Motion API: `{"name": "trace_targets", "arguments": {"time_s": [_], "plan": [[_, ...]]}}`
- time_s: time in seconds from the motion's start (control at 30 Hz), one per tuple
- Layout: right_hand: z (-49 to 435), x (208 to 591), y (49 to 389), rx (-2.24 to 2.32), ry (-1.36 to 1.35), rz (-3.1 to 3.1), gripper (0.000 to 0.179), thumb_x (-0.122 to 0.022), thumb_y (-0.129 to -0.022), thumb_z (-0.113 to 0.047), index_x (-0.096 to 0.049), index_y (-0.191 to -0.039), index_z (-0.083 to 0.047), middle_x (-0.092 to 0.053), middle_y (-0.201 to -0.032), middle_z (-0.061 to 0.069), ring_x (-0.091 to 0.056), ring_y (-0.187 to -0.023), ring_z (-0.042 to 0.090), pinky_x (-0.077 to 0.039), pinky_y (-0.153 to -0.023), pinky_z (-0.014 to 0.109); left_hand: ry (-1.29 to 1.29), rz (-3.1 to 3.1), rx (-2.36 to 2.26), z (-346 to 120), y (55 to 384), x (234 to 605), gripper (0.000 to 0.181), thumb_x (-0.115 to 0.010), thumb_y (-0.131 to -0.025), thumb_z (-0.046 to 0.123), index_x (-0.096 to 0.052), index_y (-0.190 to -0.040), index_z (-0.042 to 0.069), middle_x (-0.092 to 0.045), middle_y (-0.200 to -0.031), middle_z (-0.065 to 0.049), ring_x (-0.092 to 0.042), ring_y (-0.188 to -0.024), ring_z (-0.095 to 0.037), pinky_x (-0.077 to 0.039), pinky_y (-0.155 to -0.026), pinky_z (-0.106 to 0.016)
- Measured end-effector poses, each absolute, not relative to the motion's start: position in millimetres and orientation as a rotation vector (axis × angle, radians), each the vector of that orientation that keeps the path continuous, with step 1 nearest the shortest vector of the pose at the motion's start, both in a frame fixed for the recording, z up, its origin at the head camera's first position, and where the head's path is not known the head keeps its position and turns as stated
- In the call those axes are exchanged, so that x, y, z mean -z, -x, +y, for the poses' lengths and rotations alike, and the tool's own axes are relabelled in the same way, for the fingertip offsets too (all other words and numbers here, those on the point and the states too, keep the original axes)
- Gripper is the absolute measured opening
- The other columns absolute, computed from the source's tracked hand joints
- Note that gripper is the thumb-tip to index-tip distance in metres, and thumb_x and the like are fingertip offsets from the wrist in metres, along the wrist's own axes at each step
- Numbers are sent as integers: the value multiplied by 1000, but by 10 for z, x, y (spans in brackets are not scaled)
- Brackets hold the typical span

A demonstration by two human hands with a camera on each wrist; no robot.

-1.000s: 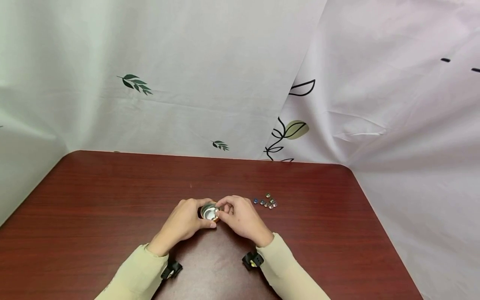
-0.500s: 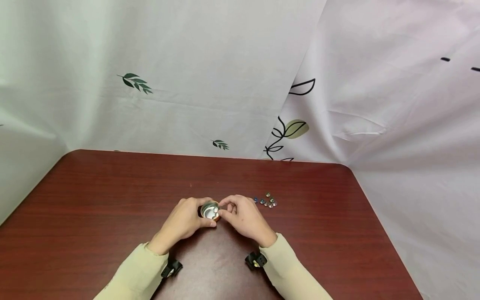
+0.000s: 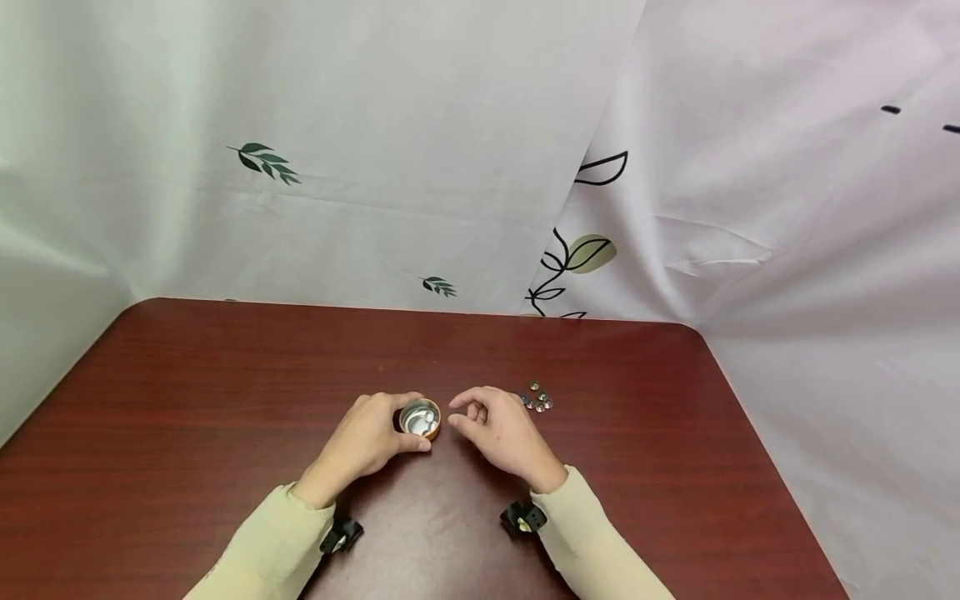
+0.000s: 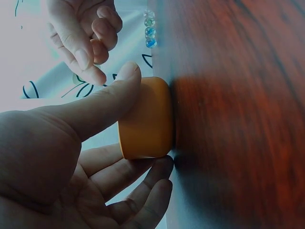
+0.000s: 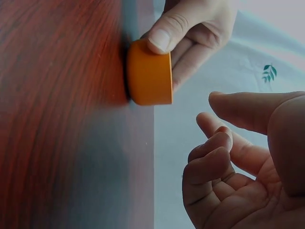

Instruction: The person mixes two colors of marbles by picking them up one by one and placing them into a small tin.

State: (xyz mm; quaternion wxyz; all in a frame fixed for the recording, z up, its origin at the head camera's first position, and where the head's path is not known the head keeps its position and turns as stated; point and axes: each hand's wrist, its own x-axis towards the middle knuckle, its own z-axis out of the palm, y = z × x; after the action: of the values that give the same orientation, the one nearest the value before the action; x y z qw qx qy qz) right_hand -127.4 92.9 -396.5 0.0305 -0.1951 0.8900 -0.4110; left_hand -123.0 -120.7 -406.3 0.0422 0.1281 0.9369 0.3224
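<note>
A small round orange cup (image 5: 150, 74) with a silvery inside stands upright on the table; in the head view its open top (image 3: 420, 417) faces up. My left hand (image 3: 372, 433) holds it from the left, thumb on the near side and fingers round the far side. Inside, small shiny round shapes show, too small to tell clearly. My right hand (image 3: 501, 432) hovers just right of the cup, thumb and index finger apart with nothing between them, the other fingers loosely curled. Beyond it lie several glass marbles (image 3: 540, 407), partly hidden by that hand; some look blue (image 4: 150, 43) in the left wrist view.
The reddish-brown wooden table (image 3: 262, 375) has rounded far corners. White cloth (image 3: 360, 167) with leaf prints hangs behind and at both sides. A small black camera (image 3: 522, 518) sits at each wrist, by the pale sleeves.
My right hand has drawn back from the cup's rim to the right, its thumb and index finger parting. My left hand keeps its hold on the cup.
</note>
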Motion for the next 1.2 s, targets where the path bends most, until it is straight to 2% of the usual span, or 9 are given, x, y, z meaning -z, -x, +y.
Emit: {"name": "trace_targets", "arguments": {"time_s": [0.57,1.0,1.2], "plan": [[1102,3985,1229,1347,538,2781,9,-74,-92,-13,-74,-101,-13,-54,-75,-7,-51,-68,9,-45,-65,25,-368,2867,-961,-1219,1223,4036,50,-92,-72,30,-74,-118,20,-75,-97,1,-67,-92,-22,-52,-80,-39],[1218,4003,1237,1422,490,2761,13,-74,-92,-11,-75,-104,-8,-56,-75,-6,-51,-62,9,-45,-61,24,-361,2866,-966,-1224,1230,4042,52,-92,-72,30,-74,-119,20,-74,-96,1,-68,-91,-20,-53,-79,-39],[1310,4032,1239,1460,441,2742,12,-74,-92,-10,-75,-103,-7,-56,-75,-5,-51,-64,10,-44,-61,24,-347,2866,-952,-1215,1232,4040,52,-92,-72,30,-74,-119,21,-75,-98,0,-67,-95,-24,-52,-81,-40]]}}
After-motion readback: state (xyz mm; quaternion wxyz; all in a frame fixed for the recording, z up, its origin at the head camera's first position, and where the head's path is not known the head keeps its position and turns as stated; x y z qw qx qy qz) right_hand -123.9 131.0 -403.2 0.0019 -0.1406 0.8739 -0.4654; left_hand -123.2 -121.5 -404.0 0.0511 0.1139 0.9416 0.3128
